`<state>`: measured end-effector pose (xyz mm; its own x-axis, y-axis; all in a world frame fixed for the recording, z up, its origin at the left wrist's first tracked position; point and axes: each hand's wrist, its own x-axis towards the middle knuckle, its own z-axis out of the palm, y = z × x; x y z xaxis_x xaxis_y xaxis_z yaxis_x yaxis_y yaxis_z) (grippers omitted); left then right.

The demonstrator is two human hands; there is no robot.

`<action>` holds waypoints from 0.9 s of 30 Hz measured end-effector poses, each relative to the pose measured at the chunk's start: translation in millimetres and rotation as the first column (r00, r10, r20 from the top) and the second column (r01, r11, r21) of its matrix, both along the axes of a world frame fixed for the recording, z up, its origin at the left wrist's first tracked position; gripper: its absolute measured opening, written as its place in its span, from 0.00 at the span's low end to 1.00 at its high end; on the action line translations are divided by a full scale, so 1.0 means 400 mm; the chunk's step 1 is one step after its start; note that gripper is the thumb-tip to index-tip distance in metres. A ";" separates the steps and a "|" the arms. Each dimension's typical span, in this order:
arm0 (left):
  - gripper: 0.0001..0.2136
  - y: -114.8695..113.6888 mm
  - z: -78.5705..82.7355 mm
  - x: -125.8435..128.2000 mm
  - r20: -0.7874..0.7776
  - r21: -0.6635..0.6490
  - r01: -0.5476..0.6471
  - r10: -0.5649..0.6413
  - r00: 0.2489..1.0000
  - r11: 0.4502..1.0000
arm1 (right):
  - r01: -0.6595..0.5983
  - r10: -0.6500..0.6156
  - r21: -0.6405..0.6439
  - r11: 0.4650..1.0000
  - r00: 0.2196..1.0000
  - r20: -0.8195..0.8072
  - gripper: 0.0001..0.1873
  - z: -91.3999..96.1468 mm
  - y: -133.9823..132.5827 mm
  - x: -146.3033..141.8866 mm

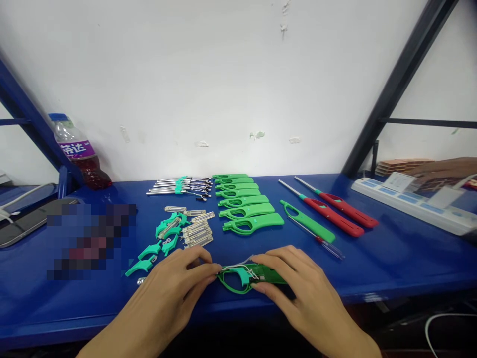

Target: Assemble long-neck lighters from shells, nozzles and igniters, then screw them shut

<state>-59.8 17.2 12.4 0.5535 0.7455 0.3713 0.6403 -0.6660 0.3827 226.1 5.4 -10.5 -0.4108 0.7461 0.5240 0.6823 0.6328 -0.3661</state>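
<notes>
An open green lighter casing half [274,274] lies near the table's front edge, its hollow side up. Inside it sit a teal trigger [244,275] and thin white wires [234,267]. My left hand [179,283] pinches the narrow nozzle end of this casing between thumb and fingers. My right hand [301,283] is closed around the handle part, thumb on the near side and fingertips on the far side by the wires. Both hands partly cover the casing. Close to my left hand lie several teal triggers [149,250] and clear lighter fuel tanks [197,232].
Behind are metal rods with wires [179,185] and a column of green casing halves [246,201]. To the right lie a screwdriver [324,242], a loose green casing half [307,221], two red lighters [331,214] and a power strip [410,206]. A bottle [80,151] stands left. Another person's hand [447,169] shows far right.
</notes>
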 end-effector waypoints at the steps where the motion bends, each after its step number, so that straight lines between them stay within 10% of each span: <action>1: 0.14 0.000 0.003 -0.001 0.004 0.015 0.017 -0.017 1.000 1.000 | -0.007 0.007 0.001 1.000 1.000 -0.005 0.13 0.001 0.001 0.000; 14: 0.14 0.022 0.033 -0.004 0.029 0.082 0.111 -0.114 0.993 0.990 | -0.009 0.009 0.011 1.000 1.000 -0.008 0.12 0.002 0.005 0.003; 27: 0.12 0.027 0.036 -0.003 0.084 -0.145 0.081 -0.069 0.994 0.986 | -0.015 0.015 0.017 1.000 1.000 -0.009 0.11 0.004 0.006 0.001</action>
